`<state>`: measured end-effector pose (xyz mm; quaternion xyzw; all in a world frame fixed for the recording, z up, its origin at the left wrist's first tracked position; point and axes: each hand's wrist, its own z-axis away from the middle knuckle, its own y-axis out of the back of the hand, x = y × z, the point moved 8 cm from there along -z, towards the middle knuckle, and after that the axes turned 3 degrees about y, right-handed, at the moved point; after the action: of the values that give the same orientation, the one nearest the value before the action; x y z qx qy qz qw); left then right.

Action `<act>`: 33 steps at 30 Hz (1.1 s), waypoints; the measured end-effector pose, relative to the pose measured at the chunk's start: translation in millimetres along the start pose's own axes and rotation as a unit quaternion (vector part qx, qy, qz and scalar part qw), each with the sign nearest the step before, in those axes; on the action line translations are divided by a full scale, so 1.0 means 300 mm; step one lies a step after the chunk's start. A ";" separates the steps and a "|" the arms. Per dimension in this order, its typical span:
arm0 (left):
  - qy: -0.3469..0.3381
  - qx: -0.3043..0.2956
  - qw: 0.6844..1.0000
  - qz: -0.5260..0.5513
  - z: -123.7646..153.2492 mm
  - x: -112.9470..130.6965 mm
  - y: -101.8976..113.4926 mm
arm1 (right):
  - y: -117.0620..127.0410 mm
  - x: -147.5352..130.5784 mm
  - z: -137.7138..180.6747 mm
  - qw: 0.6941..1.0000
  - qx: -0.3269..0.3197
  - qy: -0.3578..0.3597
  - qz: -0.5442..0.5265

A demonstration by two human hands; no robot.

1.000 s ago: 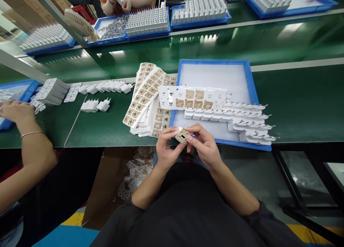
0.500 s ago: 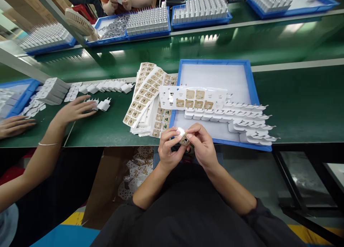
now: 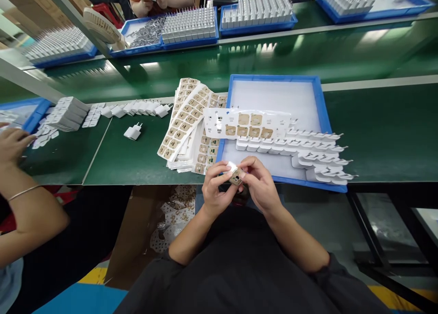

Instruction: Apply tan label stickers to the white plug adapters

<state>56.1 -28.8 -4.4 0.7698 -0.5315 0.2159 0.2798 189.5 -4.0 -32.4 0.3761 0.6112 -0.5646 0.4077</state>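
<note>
Between my hands, over the table's front edge, is a white plug charger (image 3: 233,167) with a tan sticker (image 3: 237,177) on its port face. My left hand (image 3: 216,188) is closed round the charger from the left. The fingers of my right hand (image 3: 259,184) press on the sticker's right edge. Just beyond my hands, a partly used sticker sheet (image 3: 221,128) lies across a blue-rimmed tray (image 3: 320,102). Rows of white chargers (image 3: 301,146) with their pins pointing right fill the tray's near right part.
Stacked sticker sheets (image 3: 186,122) lie left of the tray. One charger (image 3: 132,131) lies apart, near a row of chargers (image 3: 140,108). A co-worker's hand (image 3: 13,143) is at far left by stacked white parts (image 3: 70,113). Trays of upright parts (image 3: 258,13) stand across the bench.
The co-worker's arm at left has drawn back leftward from the loose chargers, leaving one there. My hands keep hold of the charger, with only slight finger movement at the sticker.
</note>
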 end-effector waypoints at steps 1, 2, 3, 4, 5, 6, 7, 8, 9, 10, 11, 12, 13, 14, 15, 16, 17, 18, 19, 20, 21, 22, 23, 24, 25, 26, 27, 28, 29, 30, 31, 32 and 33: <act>0.016 -0.005 1.000 0.021 0.001 -0.010 0.001 | -0.002 -0.008 -0.003 1.000 -0.018 0.001 0.012; 0.026 -0.010 0.999 0.038 0.001 -0.018 0.002 | -0.003 -0.021 -0.008 0.999 -0.034 0.011 0.033; 0.032 -0.016 0.998 0.050 0.002 -0.023 0.004 | -0.003 -0.040 -0.013 0.996 -0.045 0.031 0.065; 0.034 -0.022 0.998 0.057 0.003 -0.024 0.007 | -0.005 -0.063 -0.019 0.992 -0.051 0.059 0.103; 0.035 -0.027 0.997 0.059 0.004 -0.025 0.011 | -0.010 -0.086 -0.024 0.984 -0.054 0.091 0.145; 0.039 -0.031 0.997 0.058 0.007 -0.027 0.015 | -0.018 -0.107 -0.029 0.973 -0.056 0.123 0.187; 0.048 -0.032 0.997 0.054 0.011 -0.031 0.022 | -0.030 -0.125 -0.033 0.960 -0.057 0.156 0.227; 0.064 -0.032 0.996 0.051 0.016 -0.038 0.029 | -0.045 -0.141 -0.034 0.944 -0.058 0.191 0.264; 0.084 -0.030 0.995 0.047 0.022 -0.048 0.038 | -0.062 -0.156 -0.031 0.926 -0.057 0.227 0.295; 0.106 -0.028 0.993 0.042 0.029 -0.060 0.048 | -0.080 -0.167 -0.025 0.908 -0.057 0.263 0.321; 0.128 -0.025 0.991 0.036 0.036 -0.074 0.060 | -0.098 -0.175 -0.015 0.891 -0.059 0.297 0.338; 0.150 -0.020 0.988 0.031 0.041 -0.089 0.073 | -0.116 -0.179 -0.002 0.877 -0.065 0.326 0.346; 0.169 -0.011 0.985 0.023 0.045 -0.105 0.091 | -0.130 -0.179 0.012 0.870 -0.076 0.346 0.343; 0.188 0.004 0.982 0.013 0.046 -0.122 0.114 | -0.142 -0.172 0.026 0.870 -0.089 0.353 0.333; 0.205 0.024 0.978 0.004 0.045 -0.140 0.142 | -0.150 -0.159 0.038 0.876 -0.104 0.349 0.317; 0.220 0.047 0.974 -0.001 0.042 -0.157 0.173 | -0.155 -0.137 0.047 0.886 -0.119 0.334 0.298; 0.232 0.069 0.970 -0.002 0.038 -0.174 0.206 | -0.160 -0.104 0.054 0.901 -0.136 0.306 0.277; 0.242 0.092 0.966 0.000 0.035 -0.191 0.241 | -0.168 -0.054 0.057 0.917 -0.158 0.264 0.256; 0.250 0.113 0.962 0.004 0.033 -0.206 0.277 | -0.182 0.014 0.058 0.931 -0.186 0.206 0.236; 0.258 0.131 0.957 0.010 0.033 -0.221 0.313 | -0.203 0.101 0.060 0.940 -0.221 0.138 0.222; 0.266 0.149 0.952 0.013 0.035 -0.237 0.349 | -0.231 0.204 0.066 0.940 -0.258 0.059 0.215; 0.274 0.166 0.947 0.013 0.040 -0.252 0.386 | -0.264 0.316 0.077 0.929 -0.296 -0.019 0.220; 0.280 0.180 0.943 0.012 0.044 -0.267 0.421 | -0.298 0.424 0.088 0.910 -0.325 -0.077 0.245; 0.284 0.188 0.940 0.009 0.046 -0.284 0.455 | -0.329 0.520 0.091 0.890 -0.337 -0.109 0.287; 0.288 0.191 0.938 0.001 0.046 -0.302 0.487 | -0.367 0.599 0.092 0.877 -0.348 -0.116 0.309; 0.290 0.191 0.938 -0.014 0.041 -0.323 0.518 | -0.406 0.668 0.094 0.868 -0.358 -0.118 0.323; 0.292 0.188 0.937 -0.035 0.030 -0.347 0.550 | -0.443 0.728 0.100 0.856 -0.374 -0.120 0.336; 0.293 0.183 0.936 -0.063 0.013 -0.373 0.581 | -0.474 0.777 0.112 0.843 -0.393 -0.121 0.347; 0.293 0.178 0.934 -0.097 -0.010 -0.402 0.611 | -0.495 0.814 0.126 0.830 -0.411 -0.121 0.358; 0.292 0.172 0.931 -0.137 -0.039 -0.433 0.640 | -0.507 0.840 0.142 0.816 -0.429 -0.120 0.369; 0.291 0.161 0.926 -0.182 -0.075 -0.466 0.665 | -0.510 0.854 0.158 0.803 -0.445 -0.117 0.378; 0.289 0.142 0.918 -0.232 -0.114 -0.501 0.682 | -0.504 0.859 0.172 0.792 -0.459 -0.115 0.386; 0.290 0.113 0.906 -0.288 -0.155 -0.538 0.692 | -0.492 0.857 0.183 0.781 -0.472 -0.111 0.393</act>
<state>-195.6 56.8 -29.2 0.8195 -0.1537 0.3980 0.3826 -41.1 -70.5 -214.8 0.2789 0.5508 -0.0335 0.7859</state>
